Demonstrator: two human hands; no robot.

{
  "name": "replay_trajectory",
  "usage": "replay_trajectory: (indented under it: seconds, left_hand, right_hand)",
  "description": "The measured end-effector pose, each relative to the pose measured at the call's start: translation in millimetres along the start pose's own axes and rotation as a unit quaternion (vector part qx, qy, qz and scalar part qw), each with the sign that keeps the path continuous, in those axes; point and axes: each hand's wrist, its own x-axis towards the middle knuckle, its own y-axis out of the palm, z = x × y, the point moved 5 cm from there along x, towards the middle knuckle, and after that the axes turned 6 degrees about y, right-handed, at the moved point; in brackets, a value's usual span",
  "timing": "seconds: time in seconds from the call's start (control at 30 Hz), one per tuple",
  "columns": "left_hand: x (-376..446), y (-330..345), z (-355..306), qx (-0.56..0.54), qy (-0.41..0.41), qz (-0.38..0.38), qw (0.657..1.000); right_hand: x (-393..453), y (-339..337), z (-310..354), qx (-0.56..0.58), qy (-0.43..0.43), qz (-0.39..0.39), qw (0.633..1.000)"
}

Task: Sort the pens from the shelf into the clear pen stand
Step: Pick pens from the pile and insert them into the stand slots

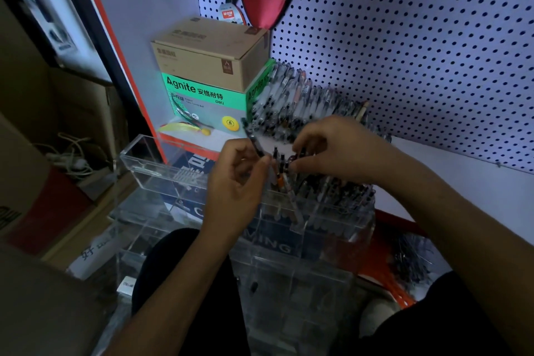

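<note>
Your left hand (239, 182) pinches a dark slim pen (256, 144) above the clear acrylic compartmented pen stand (202, 182); your right hand (338, 150) curls its fingers around the tops of pens standing in the stand's right compartments; a heap of loose pens (291, 101) lies on the white shelf (462, 182) behind, against the green Agnite box (202, 98).
</note>
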Motion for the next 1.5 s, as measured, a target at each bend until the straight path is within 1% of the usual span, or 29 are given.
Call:
replay_trajectory:
  seconds: [0.07,0.13,0.2,0.27,0.33,0.43,0.5,0.53,0.63,0.7,0.8,0.9,0.97,1.03,1.1,1.17,1.23,1.3,1.37,1.5]
  left_hand:
    - [-0.3,4.4,2.9,0.044,0.012,0.022,0.999]
    - [-0.3,3.0,6.5,0.123,0.030,0.024,0.992]
    - [-0.7,-0.7,10.2,0.162,0.026,0.017,0.986]
    - [0.6,-3.0,11.2,0.174,0.025,0.022,0.984]
    - [3.6,-5.0,11.2,0.189,0.021,0.046,0.981]
    - [7.8,-7.2,13.1,0.171,-0.001,0.078,0.982]
    - [11.1,-6.9,7.5,0.135,-0.011,0.068,0.988]
    - [14.1,-5.8,2.7,0.129,0.000,0.059,0.990]
    - [21.6,-3.3,-8.1,0.154,0.033,0.040,0.987]
    - [21.8,-2.1,-10.0,0.182,0.054,0.048,0.981]
    - [16.5,-2.8,-13.3,0.226,0.095,0.060,0.968]
    - [13.7,-9.3,-15.2,0.205,0.088,0.012,0.975]
    - [13.0,-10.9,-17.1,0.182,0.082,-0.015,0.980]
    - [13.4,-7.2,-19.2,0.184,0.095,-0.005,0.978]
    - [15.4,0.6,-14.9,0.214,0.100,0.027,0.971]
    - [15.9,9.0,-7.9,0.256,0.099,0.054,0.960]
    - [13.4,13.7,-1.9,0.263,0.087,0.058,0.959]
    - [10.4,12.1,2.9,0.243,0.073,0.047,0.966]
    - [7.6,7.6,8.4,0.233,0.063,0.045,0.969]
    - [7.3,6.5,10.0,0.221,0.059,0.099,0.968]
  right_hand:
    - [-4.7,-5.6,-3.0,0.029,0.001,-0.019,0.999]
    - [-7.4,-8.7,-3.3,0.030,-0.005,-0.030,0.999]
    - [-7.0,-8.2,-1.5,0.021,-0.005,-0.029,0.999]
    - [-3.4,-6.4,1.2,0.011,-0.003,-0.031,0.999]
    - [1.6,-4.5,4.6,0.010,0.002,-0.035,0.999]
    - [9.5,-2.2,8.5,0.013,0.010,-0.025,1.000]
    - [13.8,1.1,7.7,-0.001,0.024,-0.010,1.000]
    - [14.8,3.8,6.2,-0.008,0.033,0.001,0.999]
    - [13.9,12.8,0.5,-0.010,0.055,0.028,0.998]
    - [12.1,14.6,-0.2,-0.008,0.062,0.027,0.998]
    - [17.2,18.1,2.4,-0.040,0.074,0.026,0.996]
    - [24.9,24.0,4.3,-0.087,0.061,0.026,0.994]
    - [24.1,25.8,3.3,-0.095,0.043,0.036,0.994]
    - [15.5,22.6,3.5,-0.094,0.018,0.049,0.994]
    - [4.2,13.9,2.6,-0.074,0.005,0.034,0.997]
    - [-5.4,2.8,-2.8,-0.050,0.015,-0.001,0.999]
    - [-14.0,-7.6,-10.4,-0.030,0.033,-0.018,0.999]
    - [-20.0,-12.5,-17.0,-0.041,0.049,0.003,0.998]
    - [-22.4,-10.4,-20.5,-0.083,0.062,0.042,0.994]
    - [-19.0,5.5,-16.8,-0.142,0.064,0.099,0.983]
